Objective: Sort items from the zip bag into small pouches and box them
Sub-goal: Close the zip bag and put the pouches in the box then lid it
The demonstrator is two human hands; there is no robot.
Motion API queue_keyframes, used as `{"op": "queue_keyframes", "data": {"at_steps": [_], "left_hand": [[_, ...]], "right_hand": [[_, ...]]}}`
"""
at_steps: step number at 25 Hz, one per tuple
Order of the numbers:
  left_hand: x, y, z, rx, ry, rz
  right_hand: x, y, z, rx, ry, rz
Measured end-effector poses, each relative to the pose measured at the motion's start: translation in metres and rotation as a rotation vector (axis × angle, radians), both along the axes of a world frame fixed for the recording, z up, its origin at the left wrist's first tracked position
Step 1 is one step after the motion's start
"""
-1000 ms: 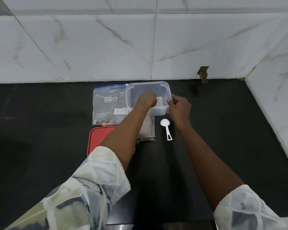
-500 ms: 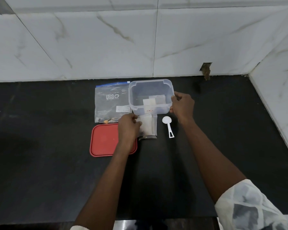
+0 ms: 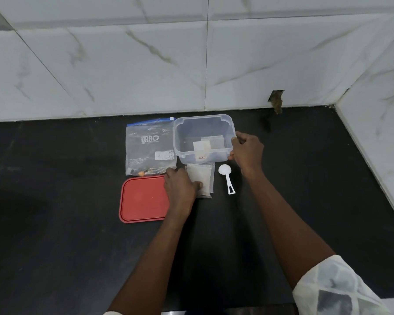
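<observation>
Left hand (image 3: 180, 189): back up, thumb across the near-left corner of the filled pouches (image 3: 203, 177), fingers curled at their left edge, gripping. The pouches are clear and hold pale grains, stacked flat on the black counter (image 3: 77, 258) just in front of the clear box (image 3: 223, 123).

Right hand (image 3: 248, 153): clasped round the box's right rim, thumb on the wall below. Inside the box are two flat pouches (image 3: 206, 145).

Left of the box is the zip bag (image 3: 150, 148), nearly empty, with a few bits at its near edge. The red lid (image 3: 143, 198) lies in front of it. The white scoop (image 3: 227, 178) lies right of the pouches.
</observation>
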State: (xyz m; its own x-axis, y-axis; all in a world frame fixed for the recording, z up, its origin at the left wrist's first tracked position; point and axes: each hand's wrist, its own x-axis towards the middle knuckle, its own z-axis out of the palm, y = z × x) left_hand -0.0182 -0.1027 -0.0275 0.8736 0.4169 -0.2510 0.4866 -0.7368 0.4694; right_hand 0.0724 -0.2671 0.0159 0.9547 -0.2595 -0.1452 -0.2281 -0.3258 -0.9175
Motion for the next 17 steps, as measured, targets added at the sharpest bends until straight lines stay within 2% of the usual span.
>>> {"op": "queue_keyframes", "data": {"at_steps": [5, 8, 12, 15, 17], "left_hand": [[-0.004, -0.002, 0.003, -0.318, -0.093, 0.227], [-0.010, 0.002, 0.025, -0.380, -0.119, 0.220], [-0.002, 0.010, 0.075, -0.694, -0.250, 0.233], [0.036, 0.011, 0.101, -0.626, -0.360, 0.232], [0.075, 0.009, 0.097, -0.536, -0.321, 0.235]], "right_hand": [[-0.001, 0.000, 0.002, -0.005, 0.005, 0.010], [-0.002, -0.001, 0.003, -0.028, 0.000, 0.022], [-0.004, -0.002, 0.004, -0.049, -0.005, 0.032], [-0.004, -0.001, 0.007, -0.051, -0.008, 0.045], [-0.005, -0.001, 0.008, -0.056, -0.015, 0.047]]}}
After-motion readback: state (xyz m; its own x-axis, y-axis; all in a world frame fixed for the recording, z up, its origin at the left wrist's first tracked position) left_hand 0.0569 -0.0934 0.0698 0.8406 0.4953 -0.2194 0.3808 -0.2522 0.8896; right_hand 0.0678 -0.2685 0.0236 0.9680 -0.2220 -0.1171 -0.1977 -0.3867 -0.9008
